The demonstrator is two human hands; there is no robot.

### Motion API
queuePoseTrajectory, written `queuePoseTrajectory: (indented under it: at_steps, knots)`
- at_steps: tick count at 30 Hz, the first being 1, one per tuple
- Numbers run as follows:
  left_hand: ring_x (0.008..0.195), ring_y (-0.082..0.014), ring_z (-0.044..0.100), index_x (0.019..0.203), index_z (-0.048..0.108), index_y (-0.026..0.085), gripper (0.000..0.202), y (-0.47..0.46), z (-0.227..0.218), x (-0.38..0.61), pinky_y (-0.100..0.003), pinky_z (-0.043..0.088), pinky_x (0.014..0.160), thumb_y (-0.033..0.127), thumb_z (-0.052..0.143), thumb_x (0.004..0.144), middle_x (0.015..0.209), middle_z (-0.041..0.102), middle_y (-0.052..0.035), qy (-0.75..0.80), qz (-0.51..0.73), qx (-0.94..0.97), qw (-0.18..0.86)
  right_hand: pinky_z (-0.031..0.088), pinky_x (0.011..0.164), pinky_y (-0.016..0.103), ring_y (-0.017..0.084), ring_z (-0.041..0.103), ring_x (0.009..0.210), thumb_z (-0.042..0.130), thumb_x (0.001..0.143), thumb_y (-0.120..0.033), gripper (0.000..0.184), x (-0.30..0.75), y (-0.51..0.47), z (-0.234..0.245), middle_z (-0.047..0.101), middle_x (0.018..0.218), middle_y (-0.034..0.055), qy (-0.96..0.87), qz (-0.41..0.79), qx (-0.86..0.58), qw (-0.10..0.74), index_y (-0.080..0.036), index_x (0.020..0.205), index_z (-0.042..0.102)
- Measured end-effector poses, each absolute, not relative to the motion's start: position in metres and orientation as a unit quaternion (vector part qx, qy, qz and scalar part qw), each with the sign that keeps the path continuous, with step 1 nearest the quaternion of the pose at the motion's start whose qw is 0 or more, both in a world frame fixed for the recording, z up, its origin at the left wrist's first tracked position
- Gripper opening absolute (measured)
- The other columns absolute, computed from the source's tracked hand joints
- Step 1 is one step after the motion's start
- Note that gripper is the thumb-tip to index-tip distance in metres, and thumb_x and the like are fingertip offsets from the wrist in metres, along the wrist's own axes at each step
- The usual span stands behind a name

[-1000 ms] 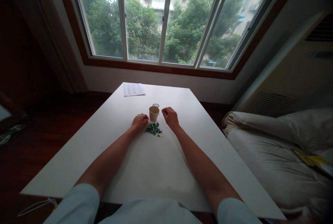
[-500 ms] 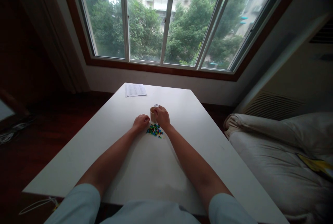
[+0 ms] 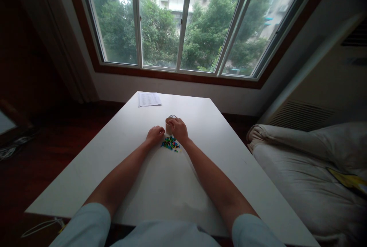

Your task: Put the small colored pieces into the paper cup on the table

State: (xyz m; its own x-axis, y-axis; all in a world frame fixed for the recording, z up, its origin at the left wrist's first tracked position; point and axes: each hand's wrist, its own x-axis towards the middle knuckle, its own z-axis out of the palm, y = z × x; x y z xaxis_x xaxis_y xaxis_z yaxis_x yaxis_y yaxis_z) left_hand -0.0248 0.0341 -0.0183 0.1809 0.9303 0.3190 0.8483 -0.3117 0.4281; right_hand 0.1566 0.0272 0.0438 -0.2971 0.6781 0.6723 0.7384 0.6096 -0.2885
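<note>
A small tan paper cup [image 3: 168, 121] stands upright near the middle of the white table [image 3: 120, 155]. My right hand [image 3: 178, 129] covers the cup's right side and rim, its fingers curled and pinched over the opening; anything in the pinch is too small to see. A little heap of tiny coloured pieces [image 3: 170, 143], blue, green, yellow and red, lies just in front of the cup between my wrists. My left hand [image 3: 155, 134] rests on the table to the left of the heap with its fingers curled under.
A printed paper sheet [image 3: 149, 99] lies at the table's far edge. A small ring-shaped object [image 3: 172, 116] sits just behind the cup. A white padded couch [image 3: 309, 170] runs along the right. Cables [image 3: 11, 147] lie on the dark floor at left.
My right hand moved left from beside the cup to over its rim and has stayed there since. My left hand has kept its place.
</note>
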Motion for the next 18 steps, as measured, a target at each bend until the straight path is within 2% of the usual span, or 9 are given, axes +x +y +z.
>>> queuePoseTrajectory:
  at_steps: [4,7,13,18]
  knots:
    - [0.089,-0.0184,0.058,0.089,0.073,0.022,0.022,0.035,-0.018,-0.026,-0.029,0.042,0.081,0.027,0.052,0.087,0.093,0.068,-0.0058,0.580,0.266,0.766,0.074,0.042,0.089,0.033,0.021,0.053,0.096,0.048,0.097,-0.023,0.019,0.164,0.017,0.043,0.063,0.094,0.0073,-0.804,-0.052,-0.394,0.443,-0.020,0.095,0.067]
    - [0.089,-0.0185,0.058,0.090,0.073,0.022,0.021,0.035,-0.017,-0.025,-0.029,0.042,0.080,0.027,0.053,0.087,0.093,0.068,-0.0057,0.582,0.265,0.764,0.079,0.042,0.086,0.031,0.020,0.054,0.093,0.047,0.098,-0.024,0.019,0.173,0.010,0.040,0.063,0.093,0.0069,-0.812,-0.054,-0.380,0.439,-0.020,0.097,0.065]
    - [0.089,-0.0183,0.059,0.090,0.073,0.022,0.021,0.035,-0.018,-0.025,-0.029,0.042,0.079,0.027,0.053,0.087,0.093,0.068,-0.0055,0.581,0.273,0.763,0.078,0.040,0.079,0.027,0.017,0.055,0.083,0.047,0.095,-0.019,0.018,0.186,0.008,0.024,0.064,0.087,0.0048,-0.857,-0.033,-0.381,0.345,-0.019,0.094,0.065]
    - [0.090,-0.0186,0.058,0.090,0.073,0.022,0.021,0.035,-0.019,-0.026,-0.029,0.042,0.080,0.027,0.053,0.088,0.094,0.068,-0.0056,0.579,0.274,0.764,0.083,0.039,0.078,0.026,0.018,0.056,0.089,0.050,0.090,-0.017,0.018,0.194,0.009,0.022,0.066,0.095,0.0049,-0.886,-0.012,-0.390,0.250,-0.021,0.096,0.067]
